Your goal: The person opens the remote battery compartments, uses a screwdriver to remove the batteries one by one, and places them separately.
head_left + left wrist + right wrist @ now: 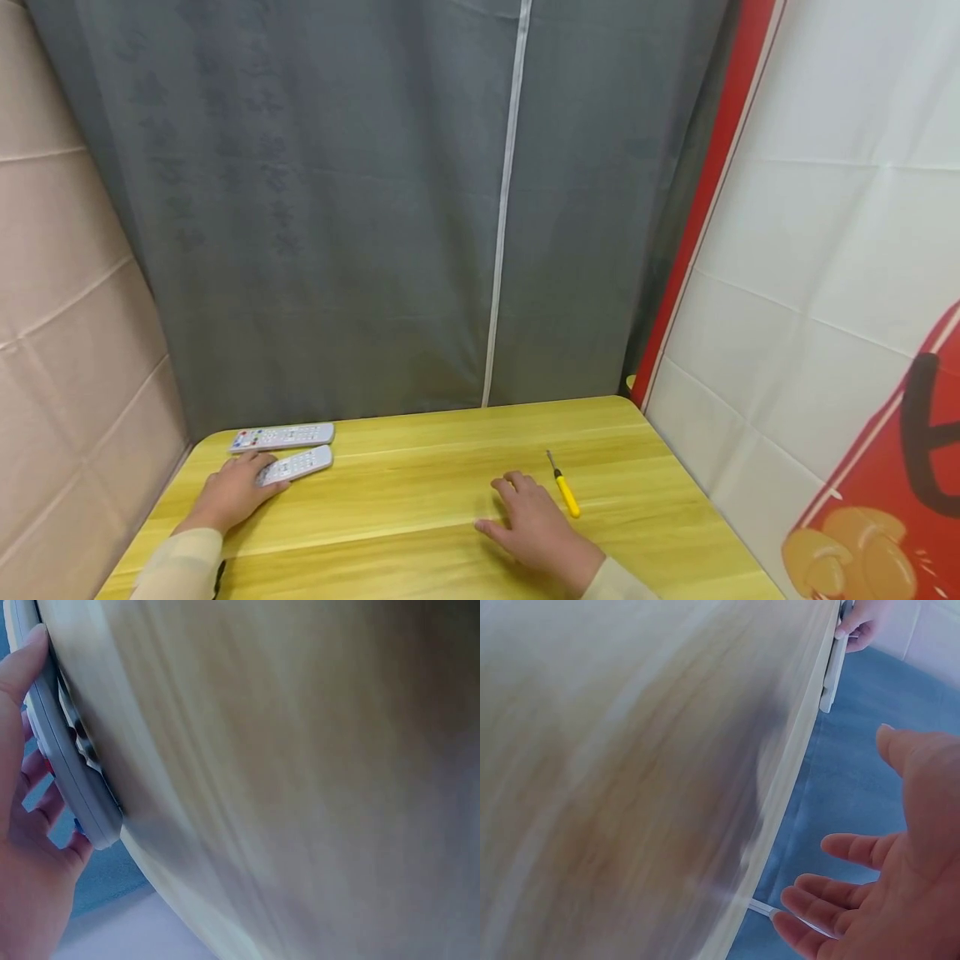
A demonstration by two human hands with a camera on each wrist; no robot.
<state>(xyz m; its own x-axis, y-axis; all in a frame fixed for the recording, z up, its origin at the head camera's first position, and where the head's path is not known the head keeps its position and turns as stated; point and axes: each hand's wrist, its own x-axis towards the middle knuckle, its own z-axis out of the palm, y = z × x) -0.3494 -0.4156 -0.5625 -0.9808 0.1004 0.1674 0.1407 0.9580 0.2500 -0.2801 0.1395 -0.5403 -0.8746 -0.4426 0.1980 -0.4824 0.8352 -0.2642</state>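
Observation:
At the table's left side, my left hand (231, 493) grips a white remote control (296, 465), thumb along its near edge and fingers on the far edge. In the left wrist view the thumb (28, 656) presses one side of this grey-white remote (64, 750). A second, longer remote control (282, 437) lies just behind it, along the back edge. My right hand (536, 527) hovers over the table with its fingers spread and holds nothing. Right of those fingers lies a small screwdriver (567, 493) with a yellow handle, its tip pointing to the back.
The wood-grain table (405, 492) has rounded back corners. A grey curtain (337, 250) with a pale vertical strip hangs behind it. Pale cloth (67, 333) stands at the left, and a white and red printed cloth (795, 250) at the right.

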